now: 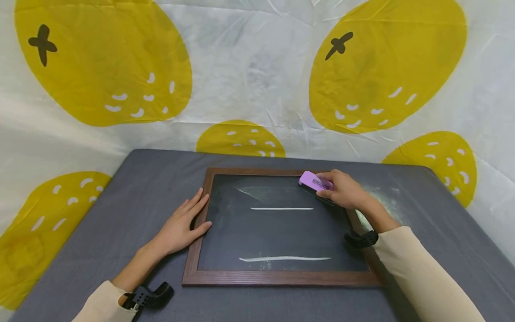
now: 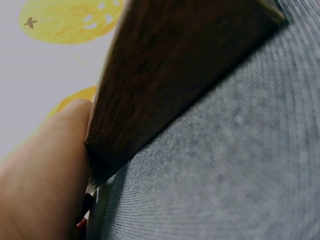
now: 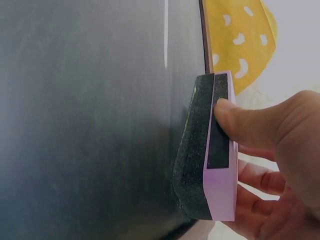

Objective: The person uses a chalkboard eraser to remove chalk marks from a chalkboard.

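Observation:
A chalkboard (image 1: 277,235) with a brown wooden frame lies on the grey cloth. My right hand (image 1: 347,190) grips a purple board eraser (image 1: 315,180) near the board's upper right corner. Seen from the right wrist, its dark felt pad (image 3: 192,150) faces the board, and my thumb (image 3: 245,122) presses on its side. My left hand (image 1: 184,226) rests with fingers spread against the left side of the frame. From the left wrist, its thumb (image 2: 55,155) touches the dark frame edge (image 2: 150,75). Two white chalk lines, an upper one (image 1: 281,209) and a lower one (image 1: 285,258), cross the board.
A faint chalk smear (image 1: 257,193) shows near the board's top. Pale dust (image 1: 382,201) marks the grey cloth (image 1: 100,250) to the right. Behind the table hangs a white curtain (image 1: 249,53) with yellow fruit prints.

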The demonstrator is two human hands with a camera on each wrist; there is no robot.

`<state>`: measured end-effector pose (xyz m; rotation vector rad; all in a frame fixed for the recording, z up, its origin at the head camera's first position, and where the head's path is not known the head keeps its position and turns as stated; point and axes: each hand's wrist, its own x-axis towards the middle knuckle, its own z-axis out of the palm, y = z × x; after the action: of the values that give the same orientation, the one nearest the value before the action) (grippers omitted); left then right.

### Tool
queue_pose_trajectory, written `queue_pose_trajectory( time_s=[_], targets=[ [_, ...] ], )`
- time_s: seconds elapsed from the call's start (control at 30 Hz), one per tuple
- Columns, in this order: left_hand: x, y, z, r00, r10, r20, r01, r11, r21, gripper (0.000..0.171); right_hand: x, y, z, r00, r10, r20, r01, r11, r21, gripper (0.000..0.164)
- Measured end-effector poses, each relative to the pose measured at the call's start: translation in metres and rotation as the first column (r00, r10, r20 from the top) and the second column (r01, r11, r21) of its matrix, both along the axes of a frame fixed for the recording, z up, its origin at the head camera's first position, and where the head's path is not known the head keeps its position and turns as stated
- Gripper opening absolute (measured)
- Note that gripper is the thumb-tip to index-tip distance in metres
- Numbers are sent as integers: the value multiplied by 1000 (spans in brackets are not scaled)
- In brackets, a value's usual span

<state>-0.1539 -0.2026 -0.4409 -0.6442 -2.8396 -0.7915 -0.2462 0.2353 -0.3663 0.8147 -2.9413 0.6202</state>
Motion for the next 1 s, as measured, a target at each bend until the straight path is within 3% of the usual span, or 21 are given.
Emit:
queue_pose_trajectory(
  time_s=[0.43, 1.0],
  targets=[
    [0, 2, 2, 1000, 2, -5, -2, 1000, 10, 75, 0, -36, 3, 998, -63, -3, 63, 989, 132, 51],
    [-2, 2, 4, 1000, 0, -8, 0, 1000, 15, 76, -6, -122, 5, 1000, 15, 22, -18, 987, 158, 52]
  ],
)
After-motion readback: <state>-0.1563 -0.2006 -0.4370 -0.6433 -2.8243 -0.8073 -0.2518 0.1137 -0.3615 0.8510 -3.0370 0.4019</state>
